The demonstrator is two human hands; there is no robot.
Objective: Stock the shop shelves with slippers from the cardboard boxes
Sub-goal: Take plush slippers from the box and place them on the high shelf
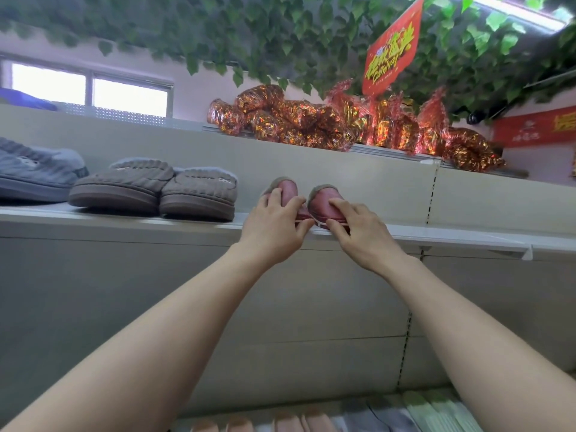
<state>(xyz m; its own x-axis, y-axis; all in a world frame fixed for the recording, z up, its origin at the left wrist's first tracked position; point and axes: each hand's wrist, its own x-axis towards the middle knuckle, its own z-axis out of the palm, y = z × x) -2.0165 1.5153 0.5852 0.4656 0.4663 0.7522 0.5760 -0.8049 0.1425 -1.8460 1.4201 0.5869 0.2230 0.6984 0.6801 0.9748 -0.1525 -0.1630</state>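
Observation:
Two small pink slippers stand side by side on the white shelf (436, 236), heels toward me. My left hand (274, 226) grips the left pink slipper (288, 190), fingers over its top and thumb under its heel. My right hand (358, 232) grips the right pink slipper (321, 202) the same way. To their left on the same shelf stand a pair of brown knit slippers (156, 190) and a grey slipper (34, 171). No cardboard box is in view.
The shelf runs on to the right of the pink pair. Red-gold foil packs (311, 123) lie on the top shelf under hanging green leaves and a red sign (392, 51). More slippers (296, 424) show blurred on a lower shelf.

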